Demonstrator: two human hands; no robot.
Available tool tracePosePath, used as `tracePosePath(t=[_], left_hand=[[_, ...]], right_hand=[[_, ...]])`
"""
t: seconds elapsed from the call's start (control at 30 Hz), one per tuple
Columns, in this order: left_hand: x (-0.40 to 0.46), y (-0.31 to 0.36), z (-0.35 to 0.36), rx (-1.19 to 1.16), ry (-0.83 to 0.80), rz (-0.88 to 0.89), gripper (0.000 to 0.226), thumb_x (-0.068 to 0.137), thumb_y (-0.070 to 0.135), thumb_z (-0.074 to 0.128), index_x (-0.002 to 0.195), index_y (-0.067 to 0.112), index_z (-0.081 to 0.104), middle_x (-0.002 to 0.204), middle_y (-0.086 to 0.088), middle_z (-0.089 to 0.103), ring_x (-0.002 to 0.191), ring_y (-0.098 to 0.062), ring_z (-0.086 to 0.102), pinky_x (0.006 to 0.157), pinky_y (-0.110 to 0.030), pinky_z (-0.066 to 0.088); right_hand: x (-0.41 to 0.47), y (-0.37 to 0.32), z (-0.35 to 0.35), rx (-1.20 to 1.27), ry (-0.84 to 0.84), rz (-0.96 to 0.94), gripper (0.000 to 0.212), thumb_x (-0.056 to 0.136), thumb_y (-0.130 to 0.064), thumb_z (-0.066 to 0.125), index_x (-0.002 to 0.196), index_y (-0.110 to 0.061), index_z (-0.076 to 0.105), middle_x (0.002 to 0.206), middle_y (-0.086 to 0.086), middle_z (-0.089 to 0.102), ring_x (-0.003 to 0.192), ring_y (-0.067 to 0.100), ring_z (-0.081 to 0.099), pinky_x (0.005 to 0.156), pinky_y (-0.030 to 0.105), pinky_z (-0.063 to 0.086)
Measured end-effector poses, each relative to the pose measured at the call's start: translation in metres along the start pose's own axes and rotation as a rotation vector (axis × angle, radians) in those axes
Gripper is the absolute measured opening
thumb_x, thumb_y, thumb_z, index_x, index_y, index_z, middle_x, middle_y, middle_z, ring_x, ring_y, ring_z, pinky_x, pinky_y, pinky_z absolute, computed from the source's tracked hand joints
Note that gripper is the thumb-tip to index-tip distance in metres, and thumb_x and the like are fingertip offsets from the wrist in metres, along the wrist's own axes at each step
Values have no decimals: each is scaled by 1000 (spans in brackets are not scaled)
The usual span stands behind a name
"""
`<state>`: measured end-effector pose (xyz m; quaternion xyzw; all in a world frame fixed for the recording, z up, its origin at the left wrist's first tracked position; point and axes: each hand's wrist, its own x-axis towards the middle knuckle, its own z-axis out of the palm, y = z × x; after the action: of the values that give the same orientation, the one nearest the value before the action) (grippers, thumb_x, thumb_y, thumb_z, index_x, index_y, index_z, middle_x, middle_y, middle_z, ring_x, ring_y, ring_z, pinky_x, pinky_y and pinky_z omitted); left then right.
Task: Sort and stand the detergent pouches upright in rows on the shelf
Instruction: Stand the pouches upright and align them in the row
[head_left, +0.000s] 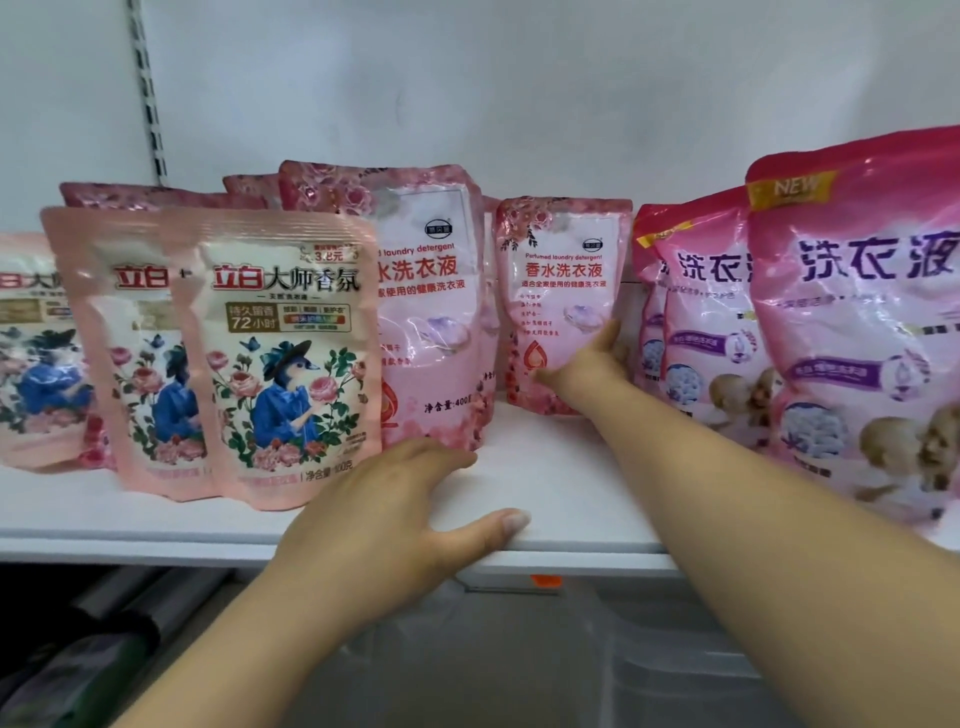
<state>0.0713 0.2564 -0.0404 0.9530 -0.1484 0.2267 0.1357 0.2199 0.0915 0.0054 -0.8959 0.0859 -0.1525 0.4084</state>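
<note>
Detergent pouches stand on a white shelf (545, 467). At the left are peach pouches with a blue bird-headed figure (280, 364), overlapping one another. Behind them stand pink rose-print pouches (431, 291). One smaller rose-print pouch (563, 280) stands apart at the back centre; my right hand (587, 364) grips its lower right part, thumb across the front. My left hand (395, 514) rests flat on the shelf in front, fingers straight, fingertips near the foot of the front rose-print pouch. Big magenta pouches (857, 322) stand at the right.
A slotted upright (148, 93) runs up the white back wall at the left. Below the shelf edge hang an orange tag (545, 579) and a clear label holder. Dark goods lie on the lower level at bottom left (78, 665).
</note>
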Motion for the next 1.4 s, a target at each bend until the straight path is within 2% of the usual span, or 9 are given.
tracePosePath(t=[0.1,0.17,0.27,0.33,0.6,0.73,1.0,1.2,1.4], left_hand=[[2,-1,0,7,18,-21,97,45,86,9,129,46,35,126,29,36,116,4,39,85,-17,32],[2,-1,1,10,29,-32,91,48,87,15,127,46,35,123,28,37,114,3,40,81,-17,31],[0,1,2,26,28,-39,87,52,87,16,125,45,36,119,27,38,113,2,40,79,-17,28],[-1,3,2,9,14,-46,77,60,85,27,125,44,37,117,26,39,112,1,39,80,-17,27],[0,-4,-8,-349,146,-155,80,63,73,40,128,28,47,124,9,48,108,-6,48,90,-23,40],[2,-8,-11,-471,175,-193,73,77,59,52,137,22,38,135,4,47,116,-10,47,100,-29,39],[20,9,-35,-675,-171,-228,117,38,82,54,137,21,40,137,2,50,120,-17,50,107,-42,36],[44,23,-23,-897,-194,-200,21,75,40,66,91,31,55,96,7,67,97,-18,64,93,-44,50],[65,27,-12,-929,-214,-185,53,74,35,68,122,22,47,114,-2,64,102,-24,62,92,-47,49]], right_hand=[[-13,-14,-8,-17,141,-191,93,84,-44,60,147,-16,-3,153,8,4,139,28,11,111,44,18],[-23,-23,-10,191,169,-354,68,87,-47,54,141,-17,27,146,7,26,133,24,28,109,42,28],[-42,-31,1,548,-206,-422,36,86,-49,54,103,-18,59,104,1,61,102,20,56,97,38,46],[-45,-31,12,568,-459,-360,40,78,-52,62,101,-20,64,107,1,65,104,20,59,98,40,45],[-57,-31,-5,758,-538,-250,9,85,-21,62,91,-15,61,85,2,69,76,15,64,59,23,53],[-64,-14,-35,728,-414,-267,20,83,-18,64,102,-18,58,101,3,67,87,22,63,69,37,53],[-85,19,-61,832,-391,-260,33,77,-23,64,108,-16,60,98,2,69,89,19,64,71,32,50],[-94,23,-66,810,-387,-245,33,80,-17,64,113,-14,58,108,4,67,96,20,64,71,33,52],[-89,20,-82,986,-196,-227,18,84,-4,58,100,-13,56,94,4,66,80,18,63,70,34,54]])
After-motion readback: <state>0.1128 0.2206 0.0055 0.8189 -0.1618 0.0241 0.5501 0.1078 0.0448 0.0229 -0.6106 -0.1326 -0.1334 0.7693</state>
